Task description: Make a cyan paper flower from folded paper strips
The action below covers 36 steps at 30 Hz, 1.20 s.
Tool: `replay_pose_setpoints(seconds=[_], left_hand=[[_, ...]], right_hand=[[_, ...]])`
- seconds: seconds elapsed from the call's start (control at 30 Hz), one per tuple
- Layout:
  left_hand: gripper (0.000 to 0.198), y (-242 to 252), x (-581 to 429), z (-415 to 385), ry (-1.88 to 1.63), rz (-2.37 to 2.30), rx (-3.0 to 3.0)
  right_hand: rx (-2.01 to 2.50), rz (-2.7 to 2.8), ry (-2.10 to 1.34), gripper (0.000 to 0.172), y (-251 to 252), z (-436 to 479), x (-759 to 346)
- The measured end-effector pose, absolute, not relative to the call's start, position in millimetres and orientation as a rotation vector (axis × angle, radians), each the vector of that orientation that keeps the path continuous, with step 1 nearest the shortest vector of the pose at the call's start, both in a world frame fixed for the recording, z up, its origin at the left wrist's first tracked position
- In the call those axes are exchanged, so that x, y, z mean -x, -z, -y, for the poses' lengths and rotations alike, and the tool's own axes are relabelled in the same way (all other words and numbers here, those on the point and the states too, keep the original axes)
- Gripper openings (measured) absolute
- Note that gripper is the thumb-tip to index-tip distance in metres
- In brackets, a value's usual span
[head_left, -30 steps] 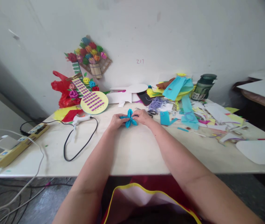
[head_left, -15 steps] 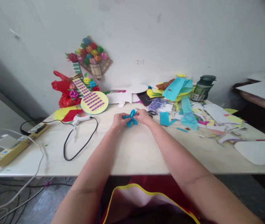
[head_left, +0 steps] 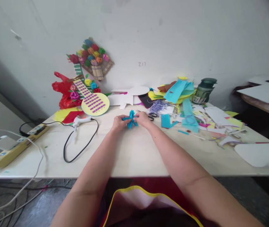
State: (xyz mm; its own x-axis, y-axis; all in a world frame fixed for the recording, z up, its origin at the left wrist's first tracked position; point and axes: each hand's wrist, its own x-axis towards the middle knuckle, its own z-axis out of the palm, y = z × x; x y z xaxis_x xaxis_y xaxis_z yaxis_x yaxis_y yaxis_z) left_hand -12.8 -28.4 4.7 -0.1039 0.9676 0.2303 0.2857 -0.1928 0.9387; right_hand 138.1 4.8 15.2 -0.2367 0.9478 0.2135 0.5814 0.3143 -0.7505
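Note:
A small blue paper flower (head_left: 131,120) with several pointed petals is held above the middle of the table. My left hand (head_left: 120,122) pinches it from the left side. From the right, the fingers of my right hand (head_left: 142,119) are closed on a petal edge. Just behind my right hand lie black-handled scissors (head_left: 152,116). Cut pieces of blue crepe paper (head_left: 166,121) rest to the right of the hands.
On the left are a white glue gun (head_left: 82,120) with a looping black cord and a yellow power strip (head_left: 18,148). Behind stands a yellow card guitar (head_left: 95,104) with paper flowers. Paper scraps (head_left: 216,116) and a green bottle (head_left: 204,91) occupy the right.
The flower has turned slightly between my fingers, its petals now at a different angle. Both hands keep their grip, and the whole view has shifted a little.

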Motion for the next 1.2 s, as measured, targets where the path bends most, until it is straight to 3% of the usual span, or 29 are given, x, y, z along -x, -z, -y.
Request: replay_pose_setpoints(seconds=[0.13, 0.23, 0.47, 0.73, 0.9, 1.2], left_hand=[[0.032, 2.0, 13.4, 22.9, -1.406, -1.411, -1.523], [0.033, 5.4, 13.7, 19.9, -1.465, -1.409, -1.511], [0.04, 3.4, 13.7, 25.1, -1.437, -1.245, -1.444], [0.048, -0.4, 14.6, 31.3, -1.296, -1.13, -1.342], [0.045, 1.9, 18.3, 31.2, -1.261, -1.064, -1.266], [0.049, 2.0, 17.9, 30.9, -1.277, -1.107, -1.306]], right_hand=[[1.411, 1.983, -0.363, 0.014, -15.0, -1.0, -133.0], [1.415, 1.93, -0.303, 0.013, -15.1, 1.5, -130.7], [1.157, 1.566, -1.287, 0.01, -9.8, -5.4, -143.5], [0.857, 1.481, -1.772, 0.023, -7.2, -5.5, -158.7], [0.794, 1.407, -1.869, 0.022, -3.5, -4.4, -157.6], [0.906, 1.491, -1.592, 0.013, -4.9, 0.8, -149.9]])
